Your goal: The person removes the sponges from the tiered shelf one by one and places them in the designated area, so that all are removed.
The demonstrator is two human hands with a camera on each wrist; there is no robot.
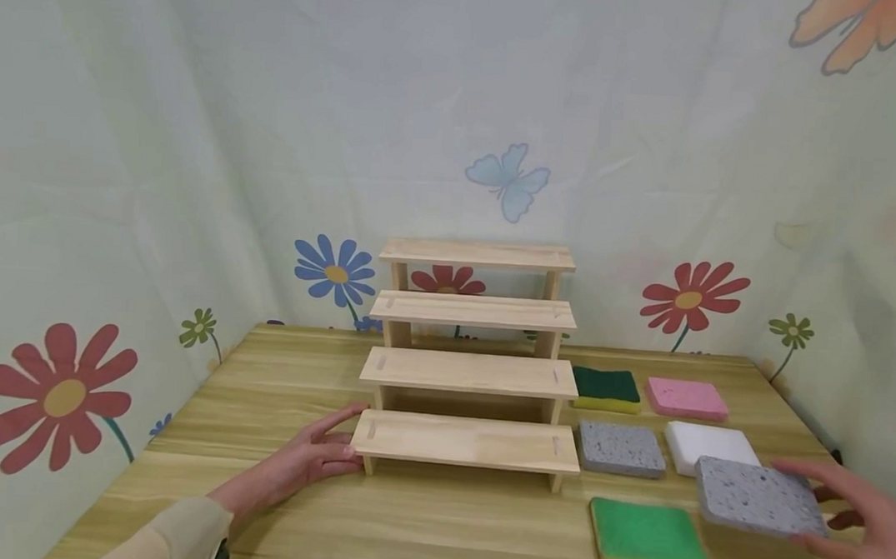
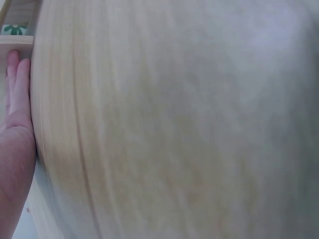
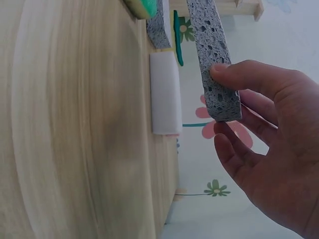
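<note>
Held in the air at the right by my right hand [image 1: 869, 523] is a grey speckled sponge [image 1: 760, 496]. Thumb and fingers pinch its right end, and the right wrist view shows its pitted side [image 3: 212, 55]. My left hand [image 1: 308, 461] touches the left end of the lowest step of a wooden tiered shelf [image 1: 465, 440], its fingers fairly straight. In the left wrist view those fingers [image 2: 20, 92] reach up against a board of the shelf. Below the held sponge, on the table, lie a white sponge [image 1: 707, 447] and a green sponge [image 1: 650, 537].
Another grey sponge [image 1: 621, 448] lies right of the shelf. Behind it are a dark green and yellow scouring sponge [image 1: 606, 389] and a pink sponge [image 1: 686, 398]. A flower-printed cloth [image 1: 634, 137] hangs behind and beside the wooden table [image 1: 286, 372].
</note>
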